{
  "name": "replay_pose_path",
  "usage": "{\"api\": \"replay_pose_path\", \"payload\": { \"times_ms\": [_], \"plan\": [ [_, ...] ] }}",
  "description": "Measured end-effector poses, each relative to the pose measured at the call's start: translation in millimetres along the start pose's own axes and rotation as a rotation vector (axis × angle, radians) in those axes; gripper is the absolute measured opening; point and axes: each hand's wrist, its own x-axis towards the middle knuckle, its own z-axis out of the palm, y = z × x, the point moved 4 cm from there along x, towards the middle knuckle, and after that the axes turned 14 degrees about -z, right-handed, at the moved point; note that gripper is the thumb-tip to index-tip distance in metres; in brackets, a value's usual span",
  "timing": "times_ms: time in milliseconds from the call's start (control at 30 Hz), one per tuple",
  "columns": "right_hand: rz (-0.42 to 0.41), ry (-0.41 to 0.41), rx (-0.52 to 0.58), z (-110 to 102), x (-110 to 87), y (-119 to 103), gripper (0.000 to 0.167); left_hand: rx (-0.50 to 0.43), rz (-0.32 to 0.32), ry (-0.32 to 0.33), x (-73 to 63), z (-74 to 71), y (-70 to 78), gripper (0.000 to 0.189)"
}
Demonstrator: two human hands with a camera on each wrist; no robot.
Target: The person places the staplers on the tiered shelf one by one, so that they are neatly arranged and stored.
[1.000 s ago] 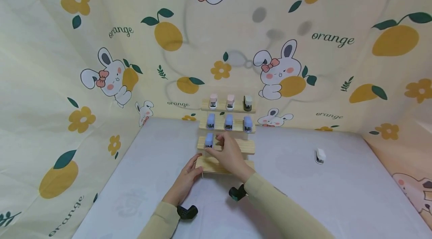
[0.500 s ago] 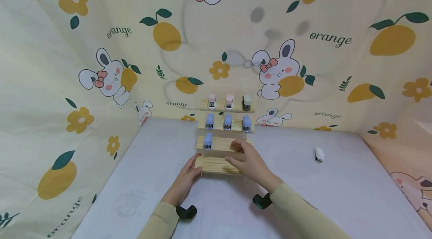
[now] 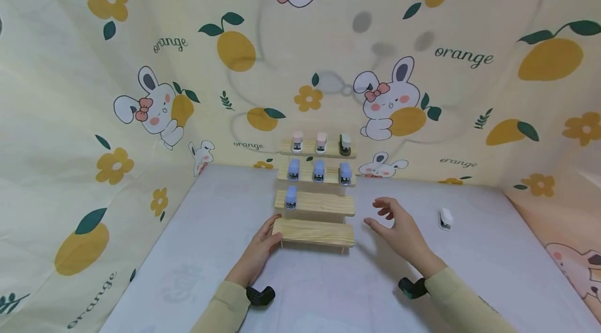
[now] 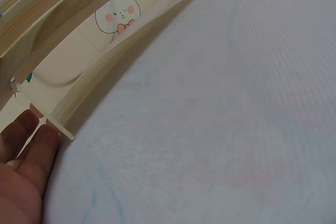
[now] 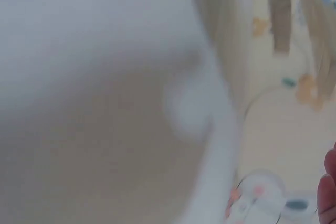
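Observation:
A four-step wooden display rack (image 3: 313,231) stands on the table. My left hand (image 3: 257,254) holds its left end, thumb at the front edge of the lowest shelf; in the left wrist view the fingers (image 4: 39,145) lie against the thin side support. A blue mini stapler (image 3: 291,198) rests at the left of the second shelf from the bottom. My right hand (image 3: 399,231) is in the air right of the rack, fingers loosely bent with nothing between them. A white mini stapler (image 3: 445,218) lies on the table beyond it to the right.
Three blue staplers (image 3: 319,171) line the shelf above. On the top shelf are two pink staplers (image 3: 321,142) and one grey-green stapler (image 3: 345,144). A printed cloth backdrop (image 3: 300,51) rises close behind the rack and along both sides of the table (image 3: 197,218).
My right hand has moved from beside the blue stapler on the second-lowest shelf out to the right, past the rack. That stapler stays on its shelf. The left hand has not moved.

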Motion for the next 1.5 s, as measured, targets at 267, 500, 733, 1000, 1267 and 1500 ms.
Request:
{"api": "replay_pose_path", "payload": {
  "times_ms": [267,500,733,1000,1267,1500],
  "plan": [
    [0.120,0.034,-0.076,-30.5,-20.8,46.6,0.063,0.003,0.011,-0.004,0.7,0.4,1.7,0.058],
    [0.223,0.048,-0.068,-52.4,-34.0,76.4,0.071,0.005,0.014,-0.010,1.7,-0.2,0.3,0.058],
    [0.333,0.069,-0.058,-69.8,-43.9,106.3,0.082,0.006,0.002,0.005,1.3,-0.3,1.1,0.057],
    [0.436,0.055,-0.038,-78.1,-52.6,127.6,0.091,-0.003,-0.002,-0.007,3.4,-1.0,-1.8,0.058],
    [0.463,0.010,-0.051,-81.0,-56.1,144.9,0.093,0.002,-0.009,0.003,6.4,-2.4,-4.6,0.058],
    [0.518,-0.147,-0.035,-75.7,-55.0,153.6,0.102,0.002,0.001,-0.002,5.1,-2.7,-3.4,0.058]
  ]
}}
